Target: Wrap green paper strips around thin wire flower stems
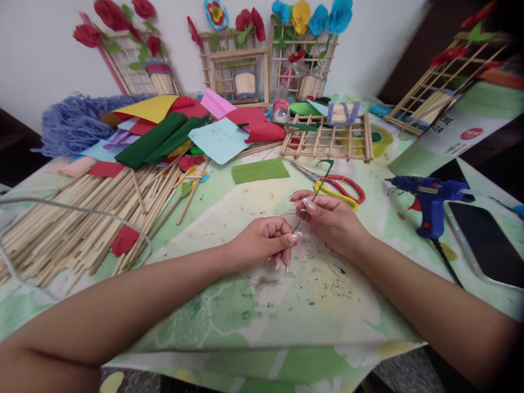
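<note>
Above the tabletop (pixel 196 319), left hand (pixel 264 240) and right hand (pixel 333 219) both pinching one thin green stem (pixel 326 173), scissors (pixel 349 186) just beyond.

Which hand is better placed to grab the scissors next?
Probably the right hand: it's beside the scissors; the left hand is farther off. Both hold the thin green strand, though.

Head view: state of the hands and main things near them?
Green stem: held slanting, tip bent over.
Left hand: pinching its lower end.
Right hand: pinching it higher up.
Scissors: lying down; blade opening unclear.
Glue gun: on its side; power unclear.
Phone: face up, screen dark.
Green strip: lying flat.
</note>
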`<state>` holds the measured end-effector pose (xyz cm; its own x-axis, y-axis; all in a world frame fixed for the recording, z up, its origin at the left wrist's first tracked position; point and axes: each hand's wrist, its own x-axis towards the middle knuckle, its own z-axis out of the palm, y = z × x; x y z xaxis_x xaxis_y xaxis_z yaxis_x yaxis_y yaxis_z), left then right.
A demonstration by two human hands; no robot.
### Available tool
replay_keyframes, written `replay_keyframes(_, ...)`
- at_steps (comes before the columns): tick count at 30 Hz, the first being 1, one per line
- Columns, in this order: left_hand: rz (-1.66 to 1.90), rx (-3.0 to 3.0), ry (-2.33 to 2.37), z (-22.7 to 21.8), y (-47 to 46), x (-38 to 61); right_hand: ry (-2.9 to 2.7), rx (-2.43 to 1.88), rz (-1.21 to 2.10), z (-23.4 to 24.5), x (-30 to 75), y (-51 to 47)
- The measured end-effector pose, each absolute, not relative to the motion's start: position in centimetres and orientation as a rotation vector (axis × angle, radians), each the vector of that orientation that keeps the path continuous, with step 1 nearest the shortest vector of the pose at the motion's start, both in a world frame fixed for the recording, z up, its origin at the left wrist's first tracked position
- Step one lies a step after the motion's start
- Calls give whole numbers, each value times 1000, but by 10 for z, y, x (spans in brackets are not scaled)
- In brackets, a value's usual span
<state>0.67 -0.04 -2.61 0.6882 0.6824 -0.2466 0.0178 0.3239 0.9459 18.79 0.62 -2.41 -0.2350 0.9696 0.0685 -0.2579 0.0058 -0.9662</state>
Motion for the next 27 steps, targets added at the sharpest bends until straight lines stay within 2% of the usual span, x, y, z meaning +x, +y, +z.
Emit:
replay_keyframes(8, 474, 1174, 725, -24, 0, 8, -1171, -873, 1397, -27, 181, 2)
replay_keyframes(15, 498, 1172, 700, -25, 1, 6, -1305, -857, 1522, -27, 184, 2)
replay_keyframes(27, 509, 1174, 688, -26, 1, 6, -1271, -869, 1500, -28, 178, -1)
